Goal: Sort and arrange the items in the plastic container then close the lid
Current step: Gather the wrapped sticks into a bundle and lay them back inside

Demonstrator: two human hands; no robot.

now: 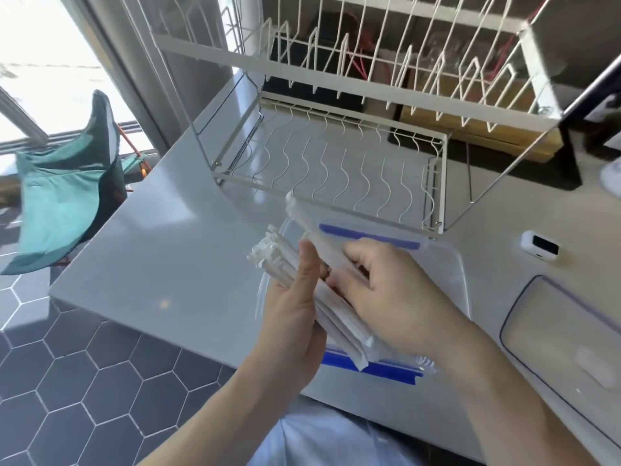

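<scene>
Two bare hands meet at the centre of the frame over a clear plastic container (450, 274) with blue clips along its near and far edges, which sits on a smooth, glossy grey counter (161, 264). The left hand (295, 317) cradles a bundle of long, thin, white paper-wrapped sticks (339, 324), palm turned inward, fingers curled around the underside and thumb (307, 264) upright against the bundle's side. The sticks fan out ragged at their upper left ends and lie flat and squared at the lower right. The right hand (386, 290) comes in from the lower right, palm down, its fingers bent and pinching one or more wrappers on top of the bundle. Just right of the container lies a rounded rectangular clear lid (564, 334) with a dark rim. Behind, a white wire dish rack (336, 163) with wavy rods stands on the counter. A small white device (539, 245) rests at the right. Dark hexagonal floor tiles (67, 381) fill the lower left.
</scene>
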